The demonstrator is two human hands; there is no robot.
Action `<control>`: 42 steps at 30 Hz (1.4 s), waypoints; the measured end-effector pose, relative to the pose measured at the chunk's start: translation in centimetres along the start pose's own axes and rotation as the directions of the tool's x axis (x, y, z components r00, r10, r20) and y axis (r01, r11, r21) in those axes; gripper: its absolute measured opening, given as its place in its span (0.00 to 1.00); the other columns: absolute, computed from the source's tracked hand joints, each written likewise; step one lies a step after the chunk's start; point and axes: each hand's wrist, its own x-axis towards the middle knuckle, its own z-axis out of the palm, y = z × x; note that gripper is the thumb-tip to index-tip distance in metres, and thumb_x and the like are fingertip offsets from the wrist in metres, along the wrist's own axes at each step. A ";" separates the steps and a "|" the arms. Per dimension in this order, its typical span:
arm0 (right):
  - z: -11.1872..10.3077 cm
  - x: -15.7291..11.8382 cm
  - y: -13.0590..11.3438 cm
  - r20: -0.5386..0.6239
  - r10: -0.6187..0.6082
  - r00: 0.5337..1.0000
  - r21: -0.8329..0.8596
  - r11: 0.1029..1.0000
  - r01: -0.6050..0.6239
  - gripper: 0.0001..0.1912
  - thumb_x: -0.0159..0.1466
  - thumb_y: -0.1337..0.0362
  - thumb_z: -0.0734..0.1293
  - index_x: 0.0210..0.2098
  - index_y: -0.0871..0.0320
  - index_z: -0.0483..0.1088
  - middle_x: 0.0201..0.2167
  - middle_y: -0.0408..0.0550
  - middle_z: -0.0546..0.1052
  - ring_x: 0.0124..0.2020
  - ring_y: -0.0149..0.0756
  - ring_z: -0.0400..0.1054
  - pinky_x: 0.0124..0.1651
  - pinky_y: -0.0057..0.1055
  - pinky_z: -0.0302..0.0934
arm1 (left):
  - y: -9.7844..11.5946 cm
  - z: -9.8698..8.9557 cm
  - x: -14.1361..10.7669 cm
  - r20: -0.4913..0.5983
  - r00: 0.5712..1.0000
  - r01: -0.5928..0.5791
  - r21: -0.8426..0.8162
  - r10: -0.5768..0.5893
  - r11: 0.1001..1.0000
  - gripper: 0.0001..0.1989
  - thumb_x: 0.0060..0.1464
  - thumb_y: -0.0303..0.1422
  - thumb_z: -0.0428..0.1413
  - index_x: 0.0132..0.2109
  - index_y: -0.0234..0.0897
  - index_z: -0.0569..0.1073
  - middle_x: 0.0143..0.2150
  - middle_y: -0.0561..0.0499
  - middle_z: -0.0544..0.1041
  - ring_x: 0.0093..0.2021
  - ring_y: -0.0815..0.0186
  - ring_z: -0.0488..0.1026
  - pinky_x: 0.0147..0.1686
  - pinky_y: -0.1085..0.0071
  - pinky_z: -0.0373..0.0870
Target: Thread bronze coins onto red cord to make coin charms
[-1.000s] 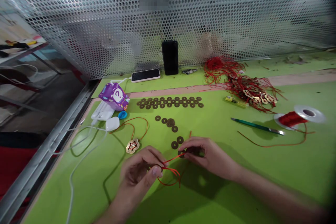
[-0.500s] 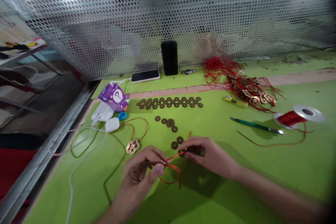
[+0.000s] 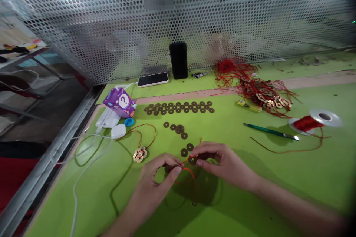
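On the bright green tabletop (image 3: 116,177), edged by a metal rail (image 3: 52,157) along its left side and backed by a perforated metal screen (image 3: 116,18), we pinch dark coins (image 3: 171,168) narrowly between thumb and fingers of our left hand (image 3: 155,181), and with our right hand (image 3: 222,161) we close our fingertips on another coin (image 3: 193,160), with red cord (image 3: 191,172) running between the two. Beyond our hands, rows of coins (image 3: 179,107) lie flat before a pinkish strip (image 3: 194,93) crossing the surface, while past the rail we see a dark floor (image 3: 55,100) and another table (image 3: 22,54).
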 end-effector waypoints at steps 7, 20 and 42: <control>-0.4 0.2 0.1 -0.089 -0.021 0.996 -0.042 0.999 0.017 0.11 0.61 0.69 0.66 0.42 0.54 0.77 0.41 0.49 0.77 0.43 0.37 0.72 0.44 0.34 0.69 | -0.2 0.0 -0.2 -0.067 0.995 -0.069 0.091 0.075 0.993 0.06 0.55 0.28 0.55 0.30 0.36 0.73 0.30 0.51 0.78 0.31 0.66 0.75 0.31 0.73 0.71; 0.5 -0.5 -0.4 0.045 -0.004 0.999 0.040 0.999 0.003 0.13 0.59 0.73 0.68 0.42 0.54 0.78 0.40 0.47 0.79 0.42 0.35 0.73 0.47 0.33 0.69 | -0.2 0.4 -0.4 0.154 0.988 0.023 0.007 -0.024 1.000 0.07 0.58 0.31 0.54 0.31 0.38 0.72 0.36 0.53 0.77 0.40 0.66 0.74 0.40 0.72 0.67; -0.9 -0.3 -0.4 -0.027 -0.332 0.943 -0.334 0.892 0.305 0.12 0.59 0.77 0.66 0.40 0.58 0.74 0.36 0.46 0.78 0.36 0.30 0.72 0.40 0.26 0.68 | -1.0 0.3 -0.2 0.123 0.989 0.096 -0.152 -0.077 0.984 0.06 0.57 0.33 0.57 0.32 0.38 0.72 0.36 0.52 0.78 0.39 0.65 0.74 0.40 0.71 0.67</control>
